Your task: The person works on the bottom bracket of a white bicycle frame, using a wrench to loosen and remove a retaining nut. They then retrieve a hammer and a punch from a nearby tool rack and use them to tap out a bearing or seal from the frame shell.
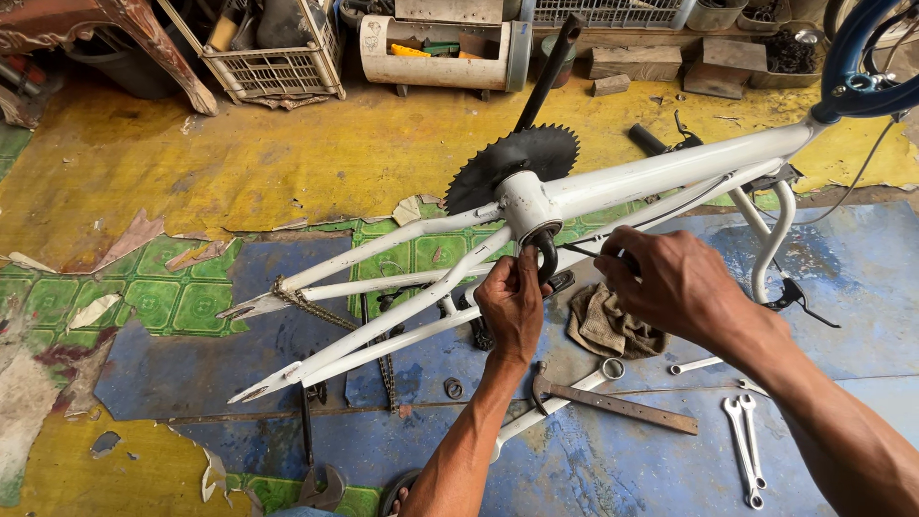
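A white bicycle frame [593, 187] is laid across the floor, its long axis running from lower left up to upper right. A dark ring [546, 257] under its hub is pinched by the left hand [512, 304]. A thin tool is gripped by the right hand [670, 285] just beside it. A hammer [613, 400] lies below.

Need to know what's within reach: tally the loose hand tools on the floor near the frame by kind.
Hammer: 1
Wrenches: 3, a pair lying together and one by the right forearm
Rag: 1
Total: 5
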Available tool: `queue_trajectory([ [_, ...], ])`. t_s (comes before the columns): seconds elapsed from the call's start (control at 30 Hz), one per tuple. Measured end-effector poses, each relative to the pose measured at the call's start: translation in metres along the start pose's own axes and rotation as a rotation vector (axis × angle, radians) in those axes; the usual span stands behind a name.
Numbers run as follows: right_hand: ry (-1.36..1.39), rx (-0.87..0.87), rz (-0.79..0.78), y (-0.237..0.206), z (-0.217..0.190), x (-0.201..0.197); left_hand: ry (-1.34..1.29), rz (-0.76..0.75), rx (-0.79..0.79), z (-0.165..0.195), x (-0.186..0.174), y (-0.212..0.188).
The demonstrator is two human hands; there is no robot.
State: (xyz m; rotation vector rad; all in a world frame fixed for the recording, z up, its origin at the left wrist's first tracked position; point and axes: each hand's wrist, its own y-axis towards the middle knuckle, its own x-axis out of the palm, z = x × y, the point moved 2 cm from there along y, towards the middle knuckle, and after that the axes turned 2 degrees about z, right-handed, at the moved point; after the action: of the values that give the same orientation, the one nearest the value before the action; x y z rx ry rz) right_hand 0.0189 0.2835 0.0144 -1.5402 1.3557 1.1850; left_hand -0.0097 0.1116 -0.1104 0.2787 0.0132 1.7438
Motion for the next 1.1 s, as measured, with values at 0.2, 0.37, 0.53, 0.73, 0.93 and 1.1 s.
queue_trajectory([
  [0.2, 0.015, -0.155, 0.226, -0.011, -0.036, -0.013, 0.002, 0.017, -0.004, 0.002, 0.002, -0.003],
  [0.37, -0.042, -0.250, 0.368, -0.013, -0.053, -0.013, -0.004, 0.017, -0.072, 0.005, 0.000, -0.003],
  [0.53, -0.080, -0.245, 0.339, -0.015, -0.056, -0.011, 0.031, 0.013, -0.030, 0.009, -0.001, -0.003],
  [0.73, -0.102, -0.266, 0.388, -0.019, -0.058, -0.005, 0.037, 0.012, -0.026, 0.011, 0.000, -0.002],
  [0.93, -0.050, -0.180, 0.331, -0.019, -0.053, 0.001, 0.022, -0.008, 0.034, 0.012, -0.003, -0.001],
  [1.1, 0.014, -0.134, 0.306, -0.017, -0.045, 0.002, 0.017, -0.017, 0.069, 0.010, -0.003, -0.001],
])
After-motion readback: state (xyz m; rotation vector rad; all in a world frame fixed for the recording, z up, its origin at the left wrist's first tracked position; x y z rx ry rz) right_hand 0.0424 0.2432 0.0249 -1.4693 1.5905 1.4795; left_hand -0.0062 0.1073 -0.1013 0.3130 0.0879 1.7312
